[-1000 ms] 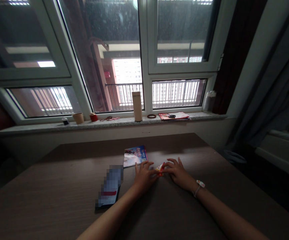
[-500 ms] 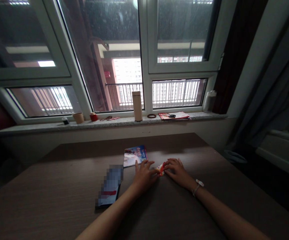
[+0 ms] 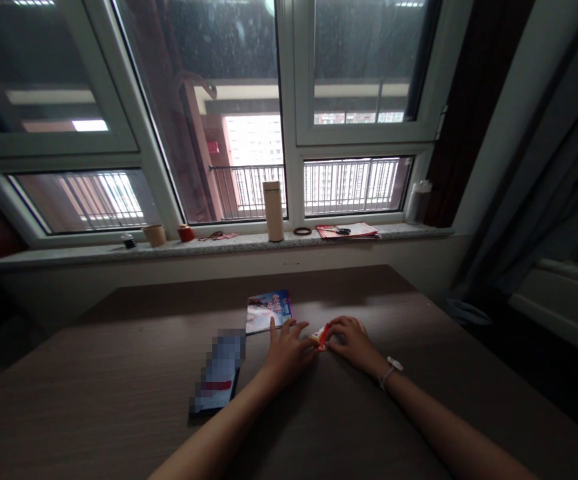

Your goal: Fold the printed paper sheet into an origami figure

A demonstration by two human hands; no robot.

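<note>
1. A dark wood-grain table [image 3: 119,373] stood in front of a wide white-framed window [image 3: 289,133], with a grey curtain [image 3: 559,167] hanging at the far right.
2. On the stone sill [image 3: 249,245] beyond the table were, from left to right, a tan cup [image 3: 155,235], a small red pot [image 3: 185,233], a tall beige flask [image 3: 273,211], a dark ring [image 3: 302,231], a stack of red papers [image 3: 349,231] and a white bottle [image 3: 416,202].
3. A small red-and-white folded piece [image 3: 320,336] lay on the table near its middle, between the two hands and touching both.
4. The left hand [image 3: 286,350] rested palm down on the table with its fingers spread and pointing far, and its thumb side lay against the left end of the piece.
5. The right hand [image 3: 351,343] had its fingers curled and pinched the right end of the piece, with the knuckles raised off the table.
6. A pale band [image 3: 389,368] circled the right wrist.
7. A colourful booklet [image 3: 267,311] lay flat just beyond the left hand, its near edge close to the fingertips; I could not tell whether they touched.
8. A dark flat object with a red stripe [image 3: 217,377], blurred over, lay to the left of the left forearm, apart from it.
</note>
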